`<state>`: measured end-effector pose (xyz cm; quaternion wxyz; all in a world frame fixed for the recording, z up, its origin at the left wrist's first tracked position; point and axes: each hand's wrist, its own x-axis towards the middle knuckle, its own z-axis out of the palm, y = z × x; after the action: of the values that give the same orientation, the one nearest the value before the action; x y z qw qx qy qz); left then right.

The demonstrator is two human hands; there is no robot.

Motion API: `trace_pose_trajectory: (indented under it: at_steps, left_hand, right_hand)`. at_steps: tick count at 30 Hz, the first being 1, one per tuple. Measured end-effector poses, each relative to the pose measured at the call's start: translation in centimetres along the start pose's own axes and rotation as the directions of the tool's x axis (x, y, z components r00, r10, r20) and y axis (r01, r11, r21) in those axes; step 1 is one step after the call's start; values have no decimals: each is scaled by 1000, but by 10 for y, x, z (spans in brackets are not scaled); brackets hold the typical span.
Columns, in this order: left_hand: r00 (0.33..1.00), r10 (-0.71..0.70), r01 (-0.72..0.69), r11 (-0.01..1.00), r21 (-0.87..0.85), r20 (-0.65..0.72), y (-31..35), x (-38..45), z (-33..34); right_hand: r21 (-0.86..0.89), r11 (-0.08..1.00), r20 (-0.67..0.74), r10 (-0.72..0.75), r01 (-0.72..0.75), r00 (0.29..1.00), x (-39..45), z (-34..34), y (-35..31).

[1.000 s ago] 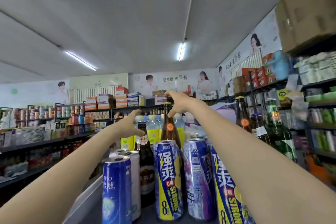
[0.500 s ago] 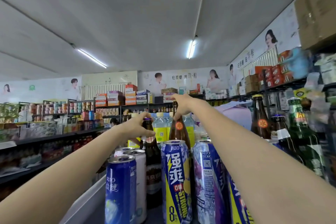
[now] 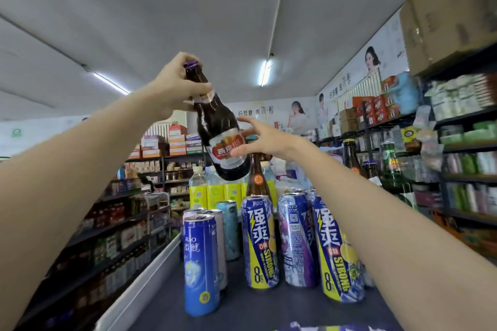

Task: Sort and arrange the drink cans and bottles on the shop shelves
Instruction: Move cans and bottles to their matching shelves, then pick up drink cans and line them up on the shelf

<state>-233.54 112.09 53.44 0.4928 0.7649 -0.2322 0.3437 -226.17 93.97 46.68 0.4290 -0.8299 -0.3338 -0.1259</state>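
My left hand (image 3: pixel 176 86) grips the neck of a dark brown beer bottle (image 3: pixel 219 126) with a purple cap and a red-and-white label, holding it tilted in the air above the shelf. My right hand (image 3: pixel 262 140) is spread, its fingers touching the bottle's label from the right. Below stand tall cans: a blue can (image 3: pixel 200 266) at the front left, a blue-and-yellow can (image 3: pixel 259 242), a purple can (image 3: pixel 295 239) and another blue-and-yellow can (image 3: pixel 336 250). An amber bottle (image 3: pixel 256 177) stands behind them.
Yellow-labelled clear bottles (image 3: pixel 215 191) line the back of the dark shelf top (image 3: pixel 255 312). Brown and green bottles (image 3: pixel 390 164) stand to the right. Stocked shelving runs along the left (image 3: pixel 107 223) and the right (image 3: pixel 470 169). Cardboard boxes (image 3: pixel 443 21) sit high at right.
My left hand has lifted the dark bottle from among the cans up into the air, tilted. My right hand let go of the amber bottle's top and moved to the lifted bottle's label.
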Motion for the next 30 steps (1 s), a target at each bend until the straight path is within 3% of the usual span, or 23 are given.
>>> trace_pose_trajectory:
  at_steps: [7, 11, 15, 17, 19, 21, 25, 27, 30]
  left_hand:
    - [967, 16, -4, 999, -51, 253, 42, -83, -4]
    - [941, -65, 92, 993, -67, 331, 35, -152, 18]
    - [875, -151, 232, 964, -127, 460, 8, -233, 40]
    - [851, -267, 388, 901, -197, 453, -30, -283, 55]
    - [836, -415, 506, 836, -212, 357, -80, -332, 67]
    - [748, -577, 631, 771, -83, 329, -149, -415, 102]
    - [656, -687, 632, 726, 271, 312, -271, -597, 184]
    - [604, -727, 645, 687, 335, 327, -320, -670, 216]
    - [576, -768, 654, 639, 405, 279, -391, -762, 254]
  right_hand:
    - [99, 979, -169, -160, 178, 973, -120, 43, -24]
    - [96, 982, -134, -146, 160, 980, -193, 79, -16]
    - [108, 993, -94, -38, 48, 995, -273, 113, 22]
    - [144, 989, -60, 48, -39, 997, -320, 130, 51]
    - [138, 988, -77, 78, -67, 994, -361, 141, 73]
    - [143, 969, -61, 210, -200, 976, -419, 164, 115]
    - [129, 910, -10, 400, -395, 917, -525, 233, 210]
    - [125, 887, -22, 450, -444, 893, -572, 278, 264]
    - [206, 823, -36, 547, -529, 836, -645, 363, 351]
